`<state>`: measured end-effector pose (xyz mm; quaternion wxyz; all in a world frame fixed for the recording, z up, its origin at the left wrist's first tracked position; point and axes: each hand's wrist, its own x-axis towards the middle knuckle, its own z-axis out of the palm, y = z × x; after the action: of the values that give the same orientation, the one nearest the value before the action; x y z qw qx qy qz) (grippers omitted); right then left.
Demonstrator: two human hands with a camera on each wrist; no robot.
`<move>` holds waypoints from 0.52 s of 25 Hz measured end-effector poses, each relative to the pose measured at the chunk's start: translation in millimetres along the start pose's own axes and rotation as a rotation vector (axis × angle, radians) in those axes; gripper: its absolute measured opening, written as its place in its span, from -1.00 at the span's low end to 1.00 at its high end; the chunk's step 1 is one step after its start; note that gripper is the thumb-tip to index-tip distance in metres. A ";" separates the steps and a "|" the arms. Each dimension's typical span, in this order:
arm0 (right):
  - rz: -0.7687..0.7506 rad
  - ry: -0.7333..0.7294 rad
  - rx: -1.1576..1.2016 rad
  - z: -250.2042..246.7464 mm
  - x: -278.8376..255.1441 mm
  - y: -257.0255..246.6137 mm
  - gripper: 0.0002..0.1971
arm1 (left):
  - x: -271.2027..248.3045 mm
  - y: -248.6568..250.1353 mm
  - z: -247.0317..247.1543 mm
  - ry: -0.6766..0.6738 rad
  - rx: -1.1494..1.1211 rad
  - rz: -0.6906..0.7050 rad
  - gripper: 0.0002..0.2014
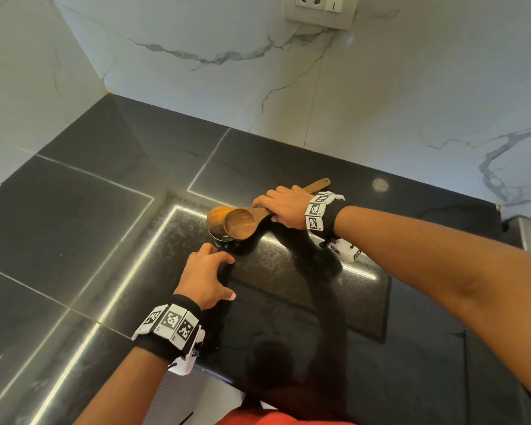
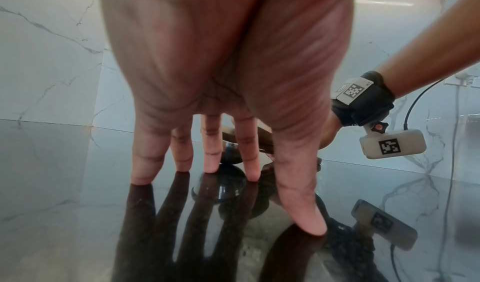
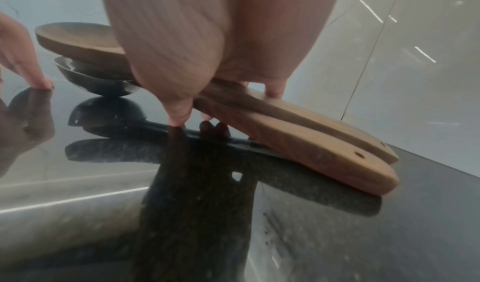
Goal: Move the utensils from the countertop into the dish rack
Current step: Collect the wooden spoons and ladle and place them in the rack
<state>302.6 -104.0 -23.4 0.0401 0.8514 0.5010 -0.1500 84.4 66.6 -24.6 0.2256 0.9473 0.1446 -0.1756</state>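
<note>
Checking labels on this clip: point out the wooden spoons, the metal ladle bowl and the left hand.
wooden spoons (image 1: 239,223), head view, top spoon's bowl.
metal ladle bowl (image 3: 103,85), right wrist view, curved underside.
left hand (image 1: 204,279), head view, back of hand.

Glossy black speckled stone tabletop (image 1: 288,286), mirror-like. Smooth matt wooden spoons (image 3: 298,134). Shiny metal ladle bowl (image 3: 98,81). Polished veined marble wall (image 1: 196,41).

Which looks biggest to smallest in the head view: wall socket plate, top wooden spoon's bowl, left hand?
1. Wall socket plate, though cut off by the frame.
2. Left hand.
3. Top wooden spoon's bowl.
Nearness to the camera makes this unsure.
</note>
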 end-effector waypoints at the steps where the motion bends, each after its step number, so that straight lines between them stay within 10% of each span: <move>1: -0.003 0.011 0.003 1.1 -1.4 -0.8 -0.57 | 0.1 0.0 -0.2 0.003 0.001 0.002 -0.27; 13: 0.074 0.016 0.081 -8.3 -73.5 13.1 -0.91 | 6.1 3.8 -2.2 0.010 0.048 -0.022 -0.30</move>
<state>282.5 -170.5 5.1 0.0071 0.8713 0.4632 -0.1617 91.8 65.5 -23.7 0.2000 0.9517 0.1518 -0.1769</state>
